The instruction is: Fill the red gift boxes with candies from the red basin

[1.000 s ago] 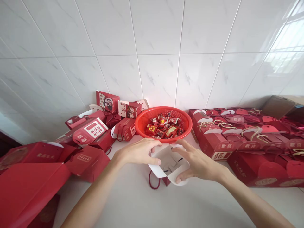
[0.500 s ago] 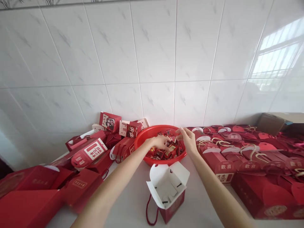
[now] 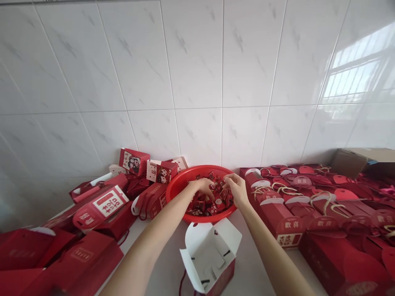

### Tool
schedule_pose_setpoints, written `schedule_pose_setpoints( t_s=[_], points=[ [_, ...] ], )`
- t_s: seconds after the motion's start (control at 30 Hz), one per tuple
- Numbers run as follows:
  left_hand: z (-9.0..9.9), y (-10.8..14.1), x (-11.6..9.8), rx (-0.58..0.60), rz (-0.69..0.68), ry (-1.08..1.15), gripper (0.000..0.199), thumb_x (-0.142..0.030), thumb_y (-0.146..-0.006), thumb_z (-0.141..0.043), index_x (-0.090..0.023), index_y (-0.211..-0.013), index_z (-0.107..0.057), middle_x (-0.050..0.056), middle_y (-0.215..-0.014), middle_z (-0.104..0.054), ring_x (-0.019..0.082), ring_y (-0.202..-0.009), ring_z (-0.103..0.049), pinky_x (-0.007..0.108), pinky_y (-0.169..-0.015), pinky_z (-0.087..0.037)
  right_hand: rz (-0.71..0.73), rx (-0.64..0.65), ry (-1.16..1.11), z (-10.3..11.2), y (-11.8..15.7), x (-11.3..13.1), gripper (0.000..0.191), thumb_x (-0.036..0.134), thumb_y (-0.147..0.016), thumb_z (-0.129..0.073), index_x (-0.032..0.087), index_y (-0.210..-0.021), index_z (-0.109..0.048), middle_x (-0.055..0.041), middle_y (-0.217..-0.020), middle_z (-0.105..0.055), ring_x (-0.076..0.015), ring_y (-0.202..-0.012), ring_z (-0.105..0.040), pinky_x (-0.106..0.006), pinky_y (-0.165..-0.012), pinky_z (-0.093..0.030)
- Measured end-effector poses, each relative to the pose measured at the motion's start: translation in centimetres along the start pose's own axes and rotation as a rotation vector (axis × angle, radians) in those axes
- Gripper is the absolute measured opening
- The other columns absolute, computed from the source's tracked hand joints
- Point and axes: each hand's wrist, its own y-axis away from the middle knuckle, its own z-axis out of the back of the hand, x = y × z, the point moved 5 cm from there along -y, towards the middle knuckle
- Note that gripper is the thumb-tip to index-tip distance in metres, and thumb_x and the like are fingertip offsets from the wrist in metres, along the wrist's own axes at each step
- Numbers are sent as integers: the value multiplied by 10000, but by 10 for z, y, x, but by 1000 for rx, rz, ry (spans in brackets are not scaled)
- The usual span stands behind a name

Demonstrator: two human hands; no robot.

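A red plastic basket [image 3: 174, 191] holds many small red wrapped candies [image 3: 212, 210]. My left hand [image 3: 204, 187] reaches into it from the left, fingers curled down among the candies; what lies in its fingertips is hidden. At the basket's right side my right hand [image 3: 237, 190] has thumb and fingers pinched together on a small wrapped candy. In front of the basket, between my forearms, stands a red gift box [image 3: 210, 257] with its white-lined flaps spread and a dark red cord at its left. I see no candy inside it.
To the left lies a jumbled pile of red gift boxes [image 3: 105, 209]. On the right are rows of closed red boxes [image 3: 277, 218] with rope handles. A brown cardboard box [image 3: 352, 162] sits at the back right. White wall tiles [image 3: 197, 135] rise behind the basket.
The view has shifted slightly, so the basket and open box appear lower and further left. Both hands remain at the basket; the left fingers have moved a little among the candies.
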Motion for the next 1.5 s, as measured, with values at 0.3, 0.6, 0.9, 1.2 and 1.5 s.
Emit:
schedule_pose_setpoints(
  t_s=[0.3,0.6,0.9,1.2,1.5],
  points=[
    [23,26,31,-261,43,206,465,-214,-547,-789,-222,-1007,-727,26,-1077,-750,277,-1036,-674,275,-782,-524,-4,26,38,0,0,-1,229,391,-612,-698,184,-688,-636,-6,-677,-634,-144,-521,-587,-276,-529,-466],
    [24,45,38,-506,-98,578,503,-118,-597,-816,-212,-1082,-719,37,-1177,-746,265,-1149,-657,320,-976,-513,-45,129,139,-7,-1,-10,272,420,-650,-752,188,-744,-645,-21,-746,-667,-165,-598,-633,-288,-563,-495],
    [19,51,26,-537,-240,771,485,-268,-616,-888,-186,-1068,-733,48,-1105,-770,256,-1052,-695,351,-945,-547,-101,405,346,-18,5,-20,501,448,-618,-869,207,-962,-596,26,-660,-637,-170,-568,-625,-273,-514,-462],
    [17,58,15,-475,-251,874,383,-329,-655,-836,-190,-993,-720,16,-983,-768,213,-936,-699,331,-871,-561,-141,465,232,-19,3,-22,456,371,-590,-867,207,-927,-608,29,-615,-635,-173,-554,-629,-302,-557,-494],
    [17,58,21,-505,-27,888,344,-134,-630,-714,-218,-963,-701,-48,-755,-710,152,-690,-655,243,-625,-533,-76,317,305,-13,-1,-19,261,205,-600,-672,199,-861,-652,21,-652,-664,-158,-613,-615,-270,-567,-475]
  ],
)
